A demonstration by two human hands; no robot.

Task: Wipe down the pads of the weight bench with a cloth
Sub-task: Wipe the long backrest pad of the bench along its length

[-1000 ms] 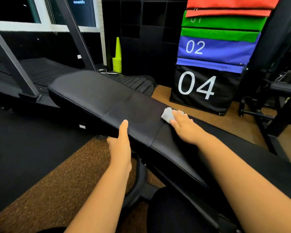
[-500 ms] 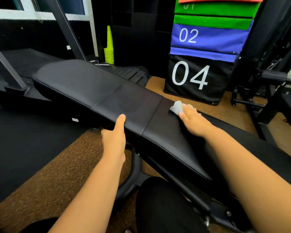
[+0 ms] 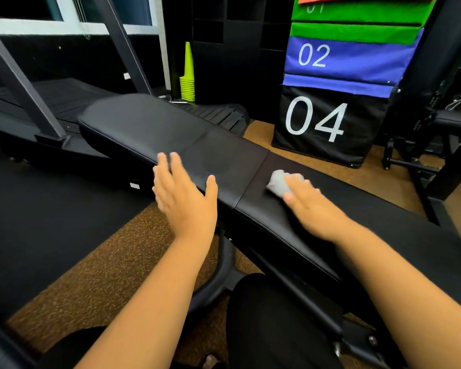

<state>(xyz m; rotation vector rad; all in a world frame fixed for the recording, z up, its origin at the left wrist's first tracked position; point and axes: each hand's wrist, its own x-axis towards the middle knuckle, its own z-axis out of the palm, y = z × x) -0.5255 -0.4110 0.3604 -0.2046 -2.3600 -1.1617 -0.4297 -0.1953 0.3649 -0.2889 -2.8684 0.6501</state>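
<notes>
Cloth [image 3: 278, 183], small, grey and bunched up, sits on the near pad [image 3: 285, 222] of the black weight bench, just right of the seam between the pads. The right hand [image 3: 308, 206] presses down on it, and its fingers curl over the cloth. The left hand [image 3: 183, 197] is spread out flat with straight fingers at the near edge of the far pad [image 3: 149, 123], holding nothing.

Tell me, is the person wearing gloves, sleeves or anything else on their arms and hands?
No. The left hand and right hand are bare, no gloves. Both forearms are uncovered as far as the view shows, with no sleeve in sight. I see no watch, ring or band; the fingers are somewhat blurred.
</notes>
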